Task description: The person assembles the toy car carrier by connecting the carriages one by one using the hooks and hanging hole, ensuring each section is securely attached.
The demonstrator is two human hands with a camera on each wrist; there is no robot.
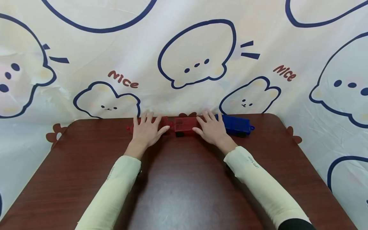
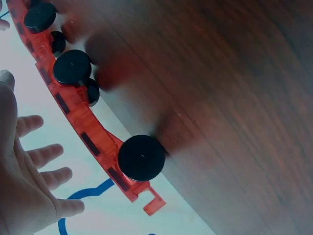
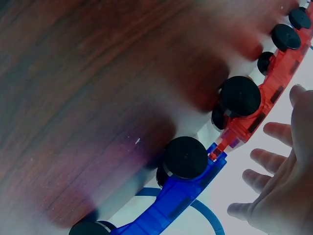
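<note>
A row of toy train cars with black wheels stands along the table's far edge. My left hand (image 1: 146,130), fingers spread, lies over the left red toy car (image 2: 76,105) and covers much of it in the head view. The middle red toy car (image 1: 185,125) shows between my hands. My right hand (image 1: 212,127), fingers also spread, overlaps the junction of that car and the blue toy car (image 1: 237,124). In the right wrist view a small coupling (image 3: 217,152) joins red to blue. Neither hand curls around a car.
The dark brown wooden table (image 1: 178,191) has its far edge just behind the cars. A pale cloth (image 1: 184,95) with cartoon outlines hangs behind and beside it. Light sleeves (image 1: 112,191) cover both forearms.
</note>
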